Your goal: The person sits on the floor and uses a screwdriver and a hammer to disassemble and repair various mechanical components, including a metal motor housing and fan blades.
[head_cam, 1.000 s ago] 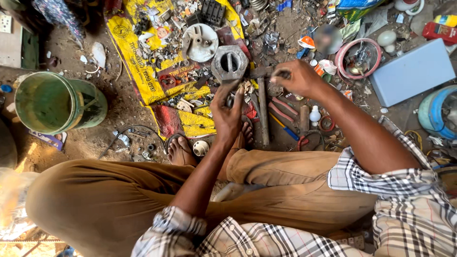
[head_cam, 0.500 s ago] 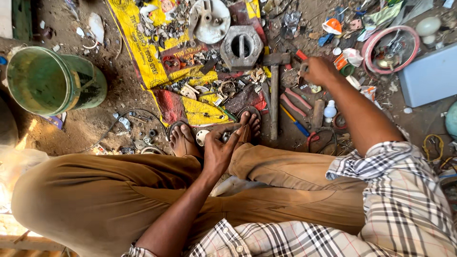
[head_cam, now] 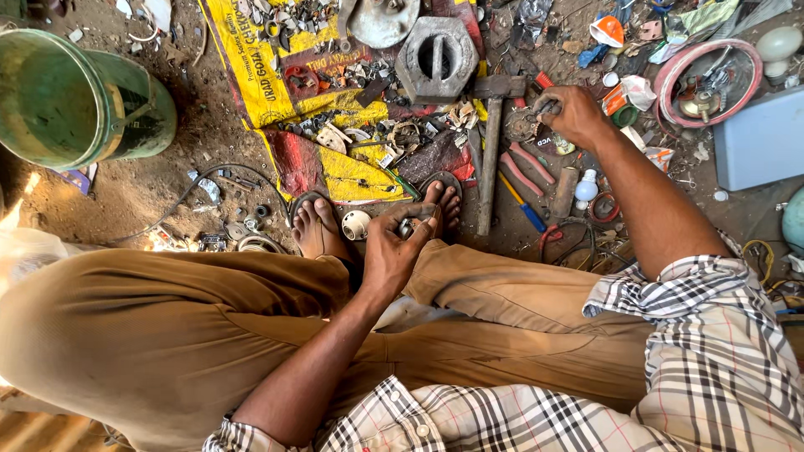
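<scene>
I squat on dirt ground above a yellow and red printed sack (head_cam: 251, 71) strewn with small metal scraps. My left hand (head_cam: 394, 251) is between my feet, its fingers closed on a small grey metal part (head_cam: 407, 226). A white round socket piece (head_cam: 356, 223) lies just left of it. My right hand (head_cam: 574, 113) reaches forward, gripping a small dark tool or part (head_cam: 546, 105) next to a hammer head (head_cam: 499, 86). The hammer's wooden handle (head_cam: 488, 172) runs toward my right foot (head_cam: 442, 201).
A green metal bucket (head_cam: 71, 96) lies tipped at the left. A hexagonal metal block (head_cam: 437, 59) and a round metal disc (head_cam: 383, 18) sit on the sack. Red-handled pliers (head_cam: 521, 172), a screwdriver (head_cam: 523, 205), a small white bulb (head_cam: 586, 188), a pink ring (head_cam: 708, 75) and a blue box (head_cam: 760, 138) lie right.
My left hand has drawn back from the scraps on the sack to the spot between my feet, now with a small part in it. My right hand stays by the hammer head.
</scene>
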